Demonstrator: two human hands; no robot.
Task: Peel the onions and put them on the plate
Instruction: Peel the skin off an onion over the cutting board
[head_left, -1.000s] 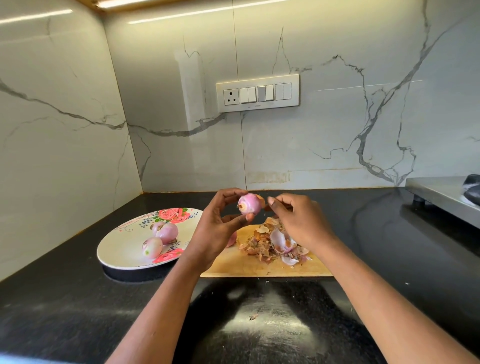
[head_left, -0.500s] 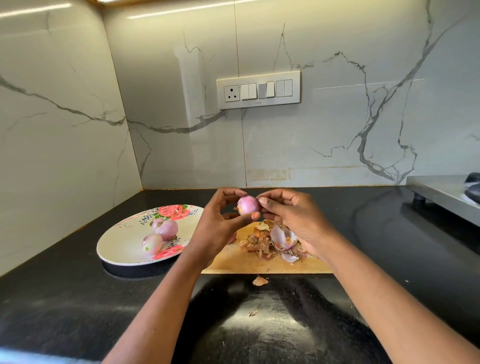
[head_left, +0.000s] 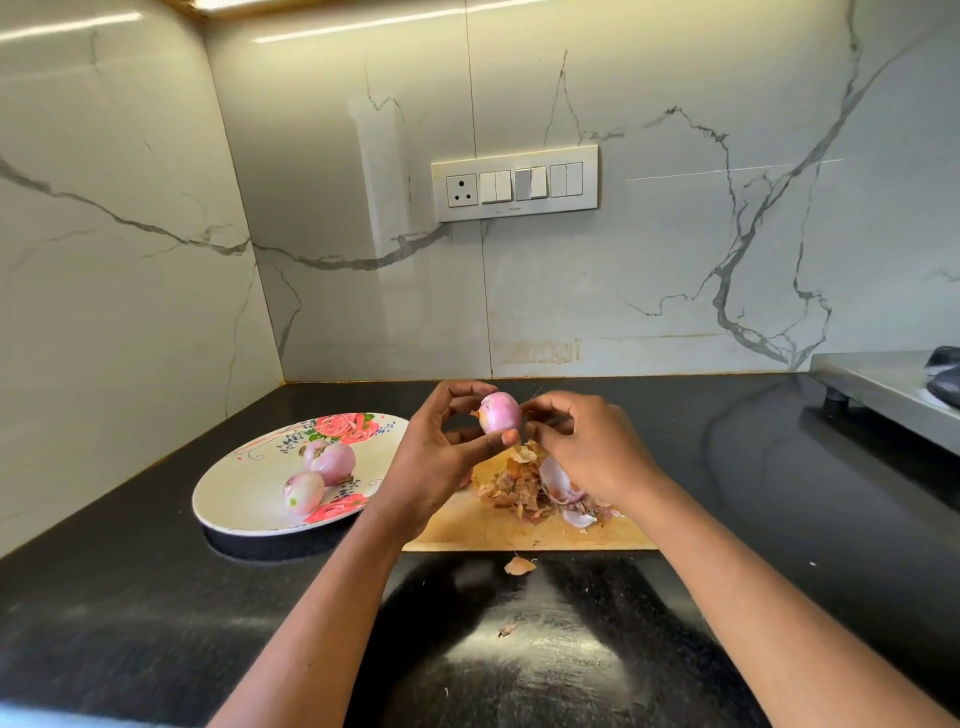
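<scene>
My left hand (head_left: 439, 457) holds a small pink onion (head_left: 500, 412) between thumb and fingertips, above the wooden cutting board (head_left: 467, 525). My right hand (head_left: 587, 447) is right beside the onion, its fingers curled and pinching at a bit of skin on the onion's right side. A pile of peeled skins (head_left: 540, 488) lies on the board under the hands. To the left, a white plate with red roses (head_left: 234, 493) carries two peeled onions (head_left: 330, 462) (head_left: 303, 491).
The black counter (head_left: 519, 665) runs to marble walls at the back and left. One skin flake (head_left: 519, 565) lies just in front of the board, a smaller one (head_left: 507, 630) nearer me. A steel stove edge (head_left: 883, 384) sits at the right. A switch panel (head_left: 514, 183) is on the wall.
A skin flake has dropped onto the counter in front of the board. My right hand has moved in against the onion, which my left hand has turned a little.
</scene>
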